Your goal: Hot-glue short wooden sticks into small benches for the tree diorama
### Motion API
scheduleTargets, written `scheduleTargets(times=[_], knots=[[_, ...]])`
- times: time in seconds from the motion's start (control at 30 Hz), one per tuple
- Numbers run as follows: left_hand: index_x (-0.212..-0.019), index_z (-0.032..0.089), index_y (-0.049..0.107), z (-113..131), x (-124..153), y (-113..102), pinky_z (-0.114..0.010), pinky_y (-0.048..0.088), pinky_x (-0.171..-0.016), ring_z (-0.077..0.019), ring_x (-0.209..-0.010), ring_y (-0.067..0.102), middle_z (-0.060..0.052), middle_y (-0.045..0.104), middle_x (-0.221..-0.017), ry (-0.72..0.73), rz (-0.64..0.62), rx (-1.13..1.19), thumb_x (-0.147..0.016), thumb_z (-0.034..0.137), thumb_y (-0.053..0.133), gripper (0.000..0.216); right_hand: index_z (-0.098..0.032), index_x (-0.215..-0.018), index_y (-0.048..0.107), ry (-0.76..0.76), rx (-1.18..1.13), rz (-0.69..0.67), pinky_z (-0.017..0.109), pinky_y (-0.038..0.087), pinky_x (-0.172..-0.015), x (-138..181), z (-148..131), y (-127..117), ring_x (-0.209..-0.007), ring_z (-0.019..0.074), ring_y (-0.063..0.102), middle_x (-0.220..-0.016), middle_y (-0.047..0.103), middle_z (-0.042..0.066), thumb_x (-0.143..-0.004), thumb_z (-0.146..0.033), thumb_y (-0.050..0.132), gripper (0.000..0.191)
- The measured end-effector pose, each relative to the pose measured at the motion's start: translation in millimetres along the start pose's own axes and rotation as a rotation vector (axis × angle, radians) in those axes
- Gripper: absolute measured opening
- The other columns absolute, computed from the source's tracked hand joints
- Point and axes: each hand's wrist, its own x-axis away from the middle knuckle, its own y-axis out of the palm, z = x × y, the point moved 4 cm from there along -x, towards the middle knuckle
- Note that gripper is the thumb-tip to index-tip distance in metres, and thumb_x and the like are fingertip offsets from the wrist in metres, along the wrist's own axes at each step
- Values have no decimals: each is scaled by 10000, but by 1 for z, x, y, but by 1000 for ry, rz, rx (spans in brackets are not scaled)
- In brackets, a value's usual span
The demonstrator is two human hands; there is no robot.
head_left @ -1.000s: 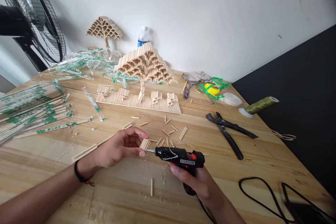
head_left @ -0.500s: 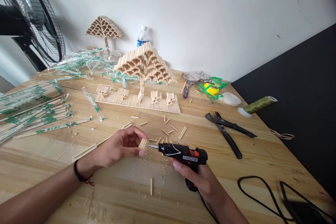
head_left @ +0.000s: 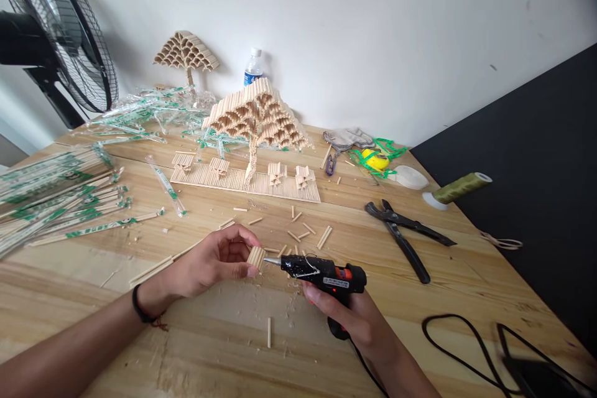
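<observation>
Between thumb and fingers, my left hand [head_left: 224, 258] pinches a small panel of short wooden sticks [head_left: 255, 258] set side by side. My right hand [head_left: 342, 311] is wrapped around the grip of a black hot glue gun [head_left: 321, 270], whose red light glows. The gun's metal nozzle meets or nearly meets the panel's right edge. Below them a single short stick [head_left: 269, 333] lies on the wooden table [head_left: 224, 354]. Several more cut pieces [head_left: 325, 236] are scattered just beyond the gun.
A tree-shaped stick model [head_left: 259, 115] stands on a slatted base behind my hands. Wrapped chopsticks [head_left: 69, 199] and empty wrappers [head_left: 149, 112] cover the left side, near a fan [head_left: 56, 25]. Black cutters [head_left: 405, 230], a thread spool [head_left: 461, 189] and a looped cord [head_left: 461, 336] lie at right.
The glue gun has shifted very slightly left, its nozzle staying at the panel's edge. My left hand keeps its hold on the panel almost unmoved.
</observation>
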Motion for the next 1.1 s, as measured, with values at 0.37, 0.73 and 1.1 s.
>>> scheduleTargets(times=[0.37,0.73,1.1], knots=[[-1096,192,589,-3,0,-2,-258,409,-715,-125,-771,548,17,603,-850,6,-36,-28,-858,317,873,391,-198,-801,665,31,-51,-8,324,359,-654,0,-1,4,-704,182,423,-716,493,7,-866,-692,721,502],[-1153,178,678,-6,-1,-4,-283,437,-778,-151,-839,597,-20,679,-913,-11,2,-24,-854,302,877,380,-196,-842,717,10,-33,-9,326,413,-643,1,1,4,-703,195,462,-717,547,26,-878,-677,714,483],[-1186,186,723,-3,-1,-6,-333,523,-821,-161,-850,655,-58,703,-1068,21,28,-12,-889,337,844,355,-198,-808,678,5,-53,29,324,388,-656,1,0,1,-707,192,454,-723,530,20,-871,-667,722,475]])
